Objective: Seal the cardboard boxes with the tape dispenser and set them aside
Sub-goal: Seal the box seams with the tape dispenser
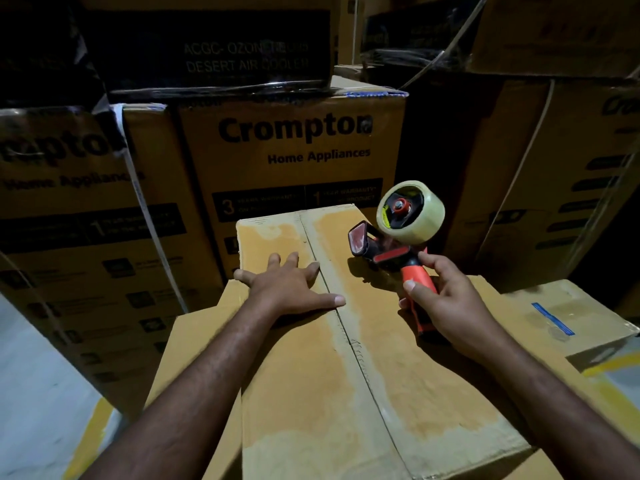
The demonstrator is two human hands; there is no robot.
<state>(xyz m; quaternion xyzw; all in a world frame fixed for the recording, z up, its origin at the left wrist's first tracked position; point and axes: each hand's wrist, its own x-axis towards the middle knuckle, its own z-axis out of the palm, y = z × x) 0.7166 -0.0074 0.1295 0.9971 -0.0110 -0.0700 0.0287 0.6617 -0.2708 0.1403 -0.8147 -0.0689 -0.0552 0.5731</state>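
Observation:
A long cardboard box (398, 368) lies in front of me with its two top flaps closed and a centre seam running away from me. My left hand (291, 285) presses flat on the left flap, fingers spread, thumb near the seam. My right hand (446, 303) grips the orange handle of a tape dispenser (398, 233) that holds a roll of clear tape. The dispenser hovers over the right flap near the far end, its red front plate pointing toward the seam.
The box rests on a wider flat carton (194, 344). Another carton with a blue tape strip (568, 313) sits to the right. Tall printed appliance cartons (294, 161) stand stacked close behind and on both sides. Grey floor with yellow lines (45, 393) shows at the left.

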